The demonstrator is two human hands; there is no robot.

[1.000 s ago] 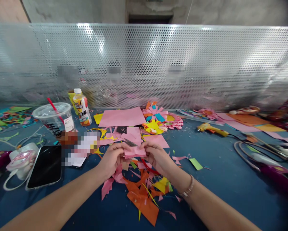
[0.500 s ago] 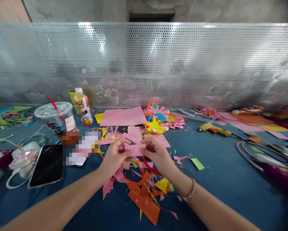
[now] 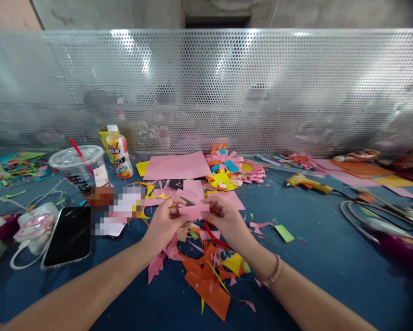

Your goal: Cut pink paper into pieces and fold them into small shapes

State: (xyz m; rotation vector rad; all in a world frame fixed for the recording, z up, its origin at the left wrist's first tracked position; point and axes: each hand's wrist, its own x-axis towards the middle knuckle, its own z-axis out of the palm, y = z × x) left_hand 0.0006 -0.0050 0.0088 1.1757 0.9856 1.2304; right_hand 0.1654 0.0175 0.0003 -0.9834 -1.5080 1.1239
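one pink slip [image 3: 194,212]: at the center of the frame, raised over the scraps and stretched crosswise from hand to hand.
left hand [image 3: 163,225]: left of center, thumb and fingers pinching the slip's left end; the other fingers curl behind it.
right hand [image 3: 225,218]: right of center, thumb and forefinger pinching the slip's right end; a bracelet [image 3: 274,272] rings the wrist.
grey pointed piece [image 3: 187,201]: just behind the slip's upper edge; cannot tell whether any finger touches it.
scraps: orange paper [image 3: 208,294] at lower center, a yellow scrap [image 3: 232,263] just right of it, a green piece [image 3: 284,233] farther right.
flowers: a yellow paper flower [image 3: 222,180] and a pink paper flower [image 3: 251,171], side by side right of the upper middle, near a large pink sheet [image 3: 177,165].
drinks: a bottle [image 3: 121,158] and a plastic cup [image 3: 75,161] with a red straw [image 3: 80,155], upright at left.
phone [image 3: 68,236]: lower left, dark screen up, on the blue table [image 3: 313,257].
glue gun [image 3: 308,183]: yellow, right of the frame's middle, lying on its side.
screen [image 3: 206,69]: metal full of holes, across the top.
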